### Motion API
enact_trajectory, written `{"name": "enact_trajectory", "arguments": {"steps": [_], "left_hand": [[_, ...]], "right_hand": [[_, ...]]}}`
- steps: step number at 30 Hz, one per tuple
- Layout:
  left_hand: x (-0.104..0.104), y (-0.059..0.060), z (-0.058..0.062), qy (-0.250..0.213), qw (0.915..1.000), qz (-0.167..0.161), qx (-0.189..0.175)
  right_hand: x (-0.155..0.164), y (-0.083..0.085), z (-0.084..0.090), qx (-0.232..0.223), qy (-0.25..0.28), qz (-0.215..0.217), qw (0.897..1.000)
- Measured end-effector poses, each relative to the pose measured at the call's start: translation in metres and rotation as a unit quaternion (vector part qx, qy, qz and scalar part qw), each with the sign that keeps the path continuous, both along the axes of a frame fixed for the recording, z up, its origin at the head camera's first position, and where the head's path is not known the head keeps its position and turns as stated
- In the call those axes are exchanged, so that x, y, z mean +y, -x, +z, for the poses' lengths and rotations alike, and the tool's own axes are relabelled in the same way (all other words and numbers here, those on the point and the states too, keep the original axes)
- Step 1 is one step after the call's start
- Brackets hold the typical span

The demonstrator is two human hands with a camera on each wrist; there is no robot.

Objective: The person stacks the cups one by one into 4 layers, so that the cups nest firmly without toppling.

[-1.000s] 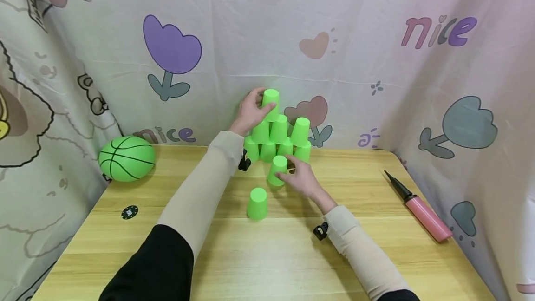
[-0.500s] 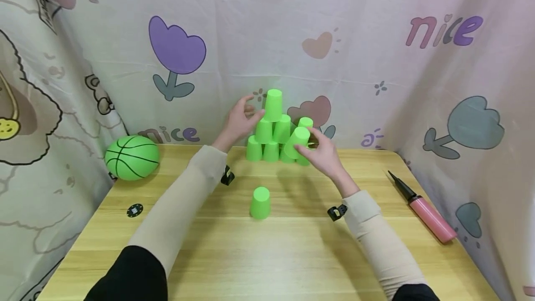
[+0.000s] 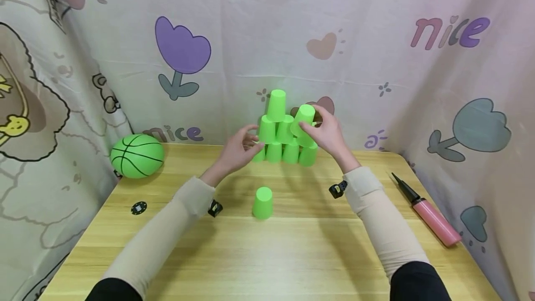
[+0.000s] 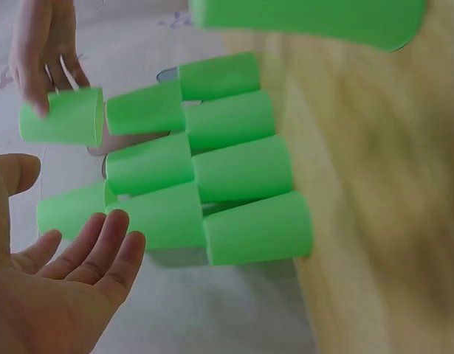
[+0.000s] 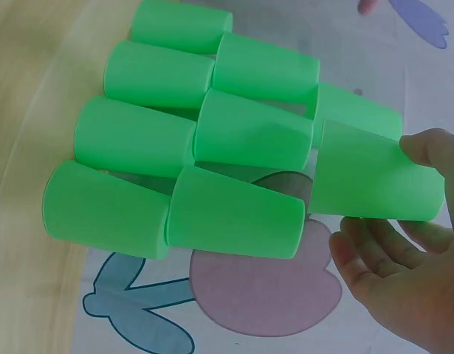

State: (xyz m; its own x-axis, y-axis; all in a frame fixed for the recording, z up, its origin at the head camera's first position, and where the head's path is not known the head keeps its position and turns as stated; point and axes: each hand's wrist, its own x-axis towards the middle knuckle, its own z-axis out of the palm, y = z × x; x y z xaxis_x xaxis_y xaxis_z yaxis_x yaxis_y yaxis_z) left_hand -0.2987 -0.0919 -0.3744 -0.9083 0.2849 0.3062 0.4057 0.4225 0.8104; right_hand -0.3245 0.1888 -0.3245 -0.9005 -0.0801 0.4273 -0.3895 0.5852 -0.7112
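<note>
ten green cups are counted: eight in the pyramid [image 3: 276, 139] at the desk's [image 3: 292, 254] 12 o'clock edge, stacked four, three and one; one held cup [image 3: 303, 119]; one lone cup [image 3: 262, 202] at the centre. the held cup is pinched, tilted, in the right hand's [image 3: 328, 136] grip at the pyramid's 2 o'clock. the left hand [image 3: 236, 152] is spread, empty, at its 9 o'clock. placing on the third tier seems in hand; levelling over two second-tier cups is called for next. one ball [image 3: 136, 155] and one pump [image 3: 430, 217] are seen.
</note>
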Motion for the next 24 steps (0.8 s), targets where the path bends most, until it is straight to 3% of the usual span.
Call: {"name": "enact_trajectory", "arguments": {"steps": [5,12,24], "left_hand": [[-0.007,-0.018,-0.017,0.004,0.9998,-0.018,0.002],[-0.016,-0.041,-0.035,0.017,0.9985,-0.042,-0.03],[-0.018,-0.07,-0.059,0.031,0.9953,-0.073,-0.056]], "right_hand": [[-0.003,0.01,0.004,0.0,-0.003,-0.007,1.0],[-0.005,0.022,0.009,-0.009,0.001,-0.013,1.0],[-0.01,0.036,0.013,-0.019,-0.017,-0.023,0.999]]}}
